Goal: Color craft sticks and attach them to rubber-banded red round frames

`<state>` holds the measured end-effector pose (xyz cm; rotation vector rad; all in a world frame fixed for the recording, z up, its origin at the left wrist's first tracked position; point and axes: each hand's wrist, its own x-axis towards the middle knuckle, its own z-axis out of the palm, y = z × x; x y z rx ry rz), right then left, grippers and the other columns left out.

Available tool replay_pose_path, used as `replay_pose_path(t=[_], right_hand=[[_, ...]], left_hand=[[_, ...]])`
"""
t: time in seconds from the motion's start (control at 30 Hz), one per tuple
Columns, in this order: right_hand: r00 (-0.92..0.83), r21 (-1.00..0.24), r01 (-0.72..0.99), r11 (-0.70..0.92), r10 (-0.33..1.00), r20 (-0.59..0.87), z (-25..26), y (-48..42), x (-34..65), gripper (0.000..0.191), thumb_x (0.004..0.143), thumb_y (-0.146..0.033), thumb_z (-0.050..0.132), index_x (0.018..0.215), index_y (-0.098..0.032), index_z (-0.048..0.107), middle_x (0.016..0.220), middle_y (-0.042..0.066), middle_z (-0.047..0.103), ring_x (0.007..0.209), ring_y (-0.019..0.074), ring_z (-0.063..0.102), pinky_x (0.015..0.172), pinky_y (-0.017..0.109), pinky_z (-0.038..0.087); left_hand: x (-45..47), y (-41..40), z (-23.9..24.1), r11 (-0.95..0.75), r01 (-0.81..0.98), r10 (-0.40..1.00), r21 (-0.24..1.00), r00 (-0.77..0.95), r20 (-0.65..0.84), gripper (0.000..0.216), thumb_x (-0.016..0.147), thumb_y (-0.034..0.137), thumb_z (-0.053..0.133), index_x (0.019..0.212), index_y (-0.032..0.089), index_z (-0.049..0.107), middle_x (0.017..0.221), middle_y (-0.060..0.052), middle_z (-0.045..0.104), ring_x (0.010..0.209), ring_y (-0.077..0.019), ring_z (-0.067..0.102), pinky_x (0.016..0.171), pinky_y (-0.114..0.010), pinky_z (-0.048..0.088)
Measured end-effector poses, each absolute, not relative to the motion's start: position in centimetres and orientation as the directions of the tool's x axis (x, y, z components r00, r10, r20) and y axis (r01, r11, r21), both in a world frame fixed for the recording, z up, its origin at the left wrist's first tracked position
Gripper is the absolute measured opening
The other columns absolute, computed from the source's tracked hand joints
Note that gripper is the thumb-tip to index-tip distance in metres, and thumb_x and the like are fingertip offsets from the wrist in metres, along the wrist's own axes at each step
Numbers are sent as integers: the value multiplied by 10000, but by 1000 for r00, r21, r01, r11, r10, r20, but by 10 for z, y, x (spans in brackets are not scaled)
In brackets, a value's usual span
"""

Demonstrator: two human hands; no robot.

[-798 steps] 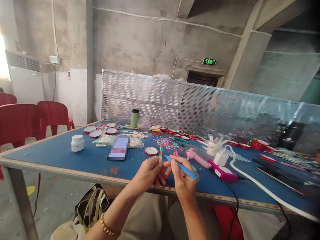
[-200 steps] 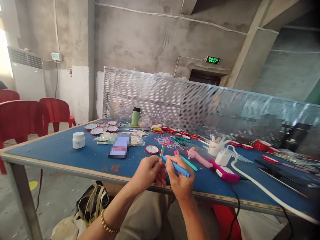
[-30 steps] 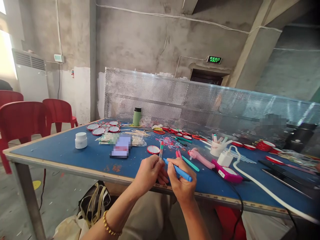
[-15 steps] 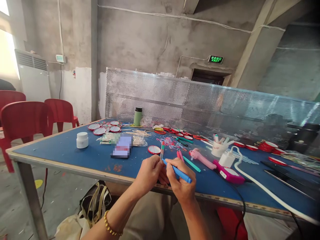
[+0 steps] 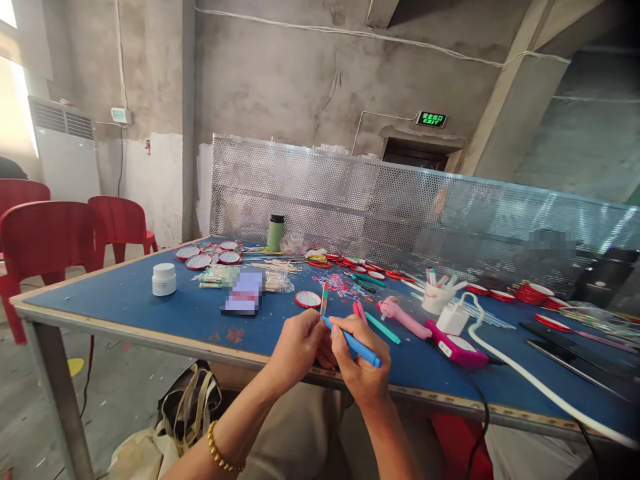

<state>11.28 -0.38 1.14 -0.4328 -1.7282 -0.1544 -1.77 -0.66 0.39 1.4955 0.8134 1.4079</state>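
Observation:
My left hand [image 5: 299, 341] is closed around the lower end of a thin flat stick [image 5: 324, 299] with red, green and pale bands of colour. The stick points up and away from me. In my right hand [image 5: 364, 360] a blue marker pen [image 5: 362, 348] is held in a writing grip. Its tip lies at or very close to the stick, just above my left fingers; actual contact is too small to tell. Beyond the hands lies a round red-rimmed disc [image 5: 308, 299]. A turquoise pen [image 5: 382, 328] rests to the right of them.
On the blue table [image 5: 120, 313] stand a white jar [image 5: 164, 279], a phone [image 5: 245, 293], a green bottle [image 5: 275, 233] and a cup of pens [image 5: 436, 298]. A pink glue gun [image 5: 407, 316], a magenta box [image 5: 459, 350] and a white cable [image 5: 520, 370] lie at the right.
Almost nothing differs. The right hand and the marker have shifted very slightly left; both hands keep the same grip.

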Motion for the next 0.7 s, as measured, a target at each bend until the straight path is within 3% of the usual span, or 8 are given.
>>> replay_pose_path(t=[0.13,0.33,0.7], right_hand=[[-149,-137,387,912,209,967,9,-1,113,157,908,-84,582,932,-193,693,753,25,678,670,155,658,640,279,555],[-77,-177,388,905,223,972,8,-2,115,163,910,-83,576,938,-192,695,739,18,680,638,146,653,602,267,552],[-145,-142,384,912,212,967,11,-2,112,155,910,-98,581,926,-198,698,743,24,686,665,157,667,624,279,567]], left_hand=[[-18,-8,5,-393,-79,908,916,120,400,325,872,448,537,667,223,425,515,44,573,417,-149,622,408,-224,477],[-17,-6,2,-357,-172,906,918,175,386,294,894,469,519,745,216,495,566,21,628,481,-173,657,467,-271,548],[-18,-6,4,-400,-59,907,915,118,404,298,879,428,519,679,222,438,525,39,579,452,-163,647,416,-229,495]])
